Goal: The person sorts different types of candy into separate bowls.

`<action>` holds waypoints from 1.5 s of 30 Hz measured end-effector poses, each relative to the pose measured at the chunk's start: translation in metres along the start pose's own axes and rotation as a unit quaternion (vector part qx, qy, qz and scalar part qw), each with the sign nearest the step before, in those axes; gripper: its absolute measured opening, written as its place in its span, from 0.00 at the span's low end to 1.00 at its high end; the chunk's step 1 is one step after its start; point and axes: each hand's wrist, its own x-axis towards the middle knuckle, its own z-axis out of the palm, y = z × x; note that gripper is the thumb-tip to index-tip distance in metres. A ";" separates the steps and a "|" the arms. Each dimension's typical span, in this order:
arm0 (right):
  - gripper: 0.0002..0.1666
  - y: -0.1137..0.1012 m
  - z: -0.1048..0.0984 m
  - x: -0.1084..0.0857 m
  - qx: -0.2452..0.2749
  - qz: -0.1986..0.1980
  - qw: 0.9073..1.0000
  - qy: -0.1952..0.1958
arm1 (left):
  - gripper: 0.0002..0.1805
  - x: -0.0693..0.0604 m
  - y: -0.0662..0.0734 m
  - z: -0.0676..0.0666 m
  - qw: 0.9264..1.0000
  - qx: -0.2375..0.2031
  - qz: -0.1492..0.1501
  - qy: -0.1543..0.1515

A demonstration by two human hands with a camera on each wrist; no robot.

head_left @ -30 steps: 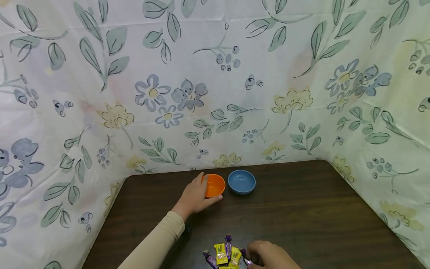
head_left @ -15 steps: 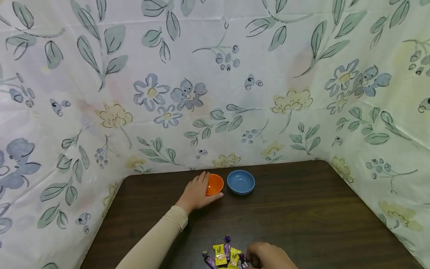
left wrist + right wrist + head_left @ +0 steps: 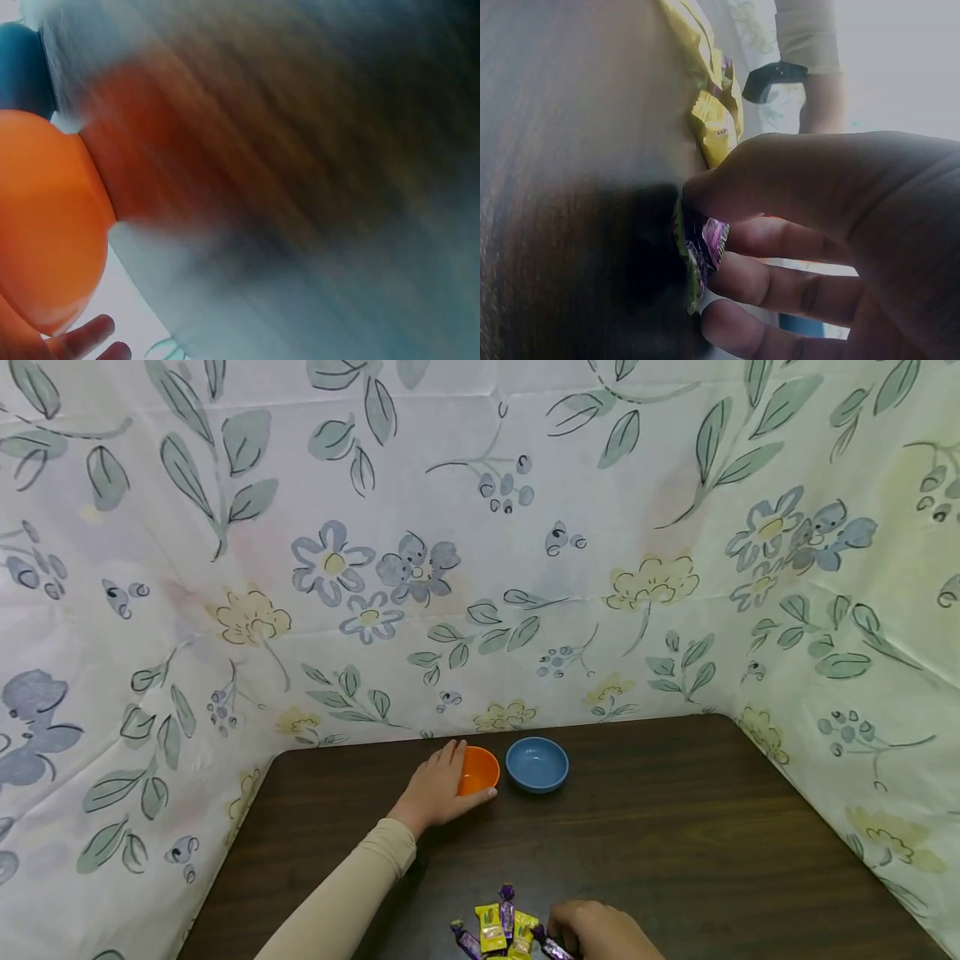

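My left hand holds the orange bowl at the far side of the table, thumb along its near side and fingers along its left. The left wrist view shows the bowl's smooth outer wall close up. At the front, my right hand pinches a purple-wrapped candy between thumb and fingers, low over the tabletop. Just left of that hand lie a yellow-wrapped candy, a second yellow one and other purple-wrapped candies. The frame's bottom edge cuts off part of the pile.
A blue bowl stands just right of the orange one. The dark wooden table has rounded far corners. Floral cloth hangs behind it and along both sides.
The purple candy at my right hand has turned a little and more of it shows. The left hand stays on the orange bowl, and the head view has shifted slightly.
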 end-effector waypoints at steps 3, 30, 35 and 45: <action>0.12 0.000 0.001 0.000 0.000 0.001 1.000 0.002 | 0.61 -0.001 -0.006 -0.001 1.000 -0.002 0.005 -0.004; 0.14 0.003 0.000 0.000 -0.033 -0.009 0.999 0.003 | 0.58 -0.007 -0.007 -0.005 0.998 0.036 0.019 -0.043; 0.10 0.004 0.000 0.001 -0.051 -0.016 0.999 -0.008 | 0.59 -0.008 -0.005 -0.006 0.997 0.052 0.023 -0.052; 0.07 0.015 -0.019 0.000 -0.012 -0.078 0.997 0.012 | 0.60 -0.010 -0.007 -0.006 0.996 0.067 0.014 -0.062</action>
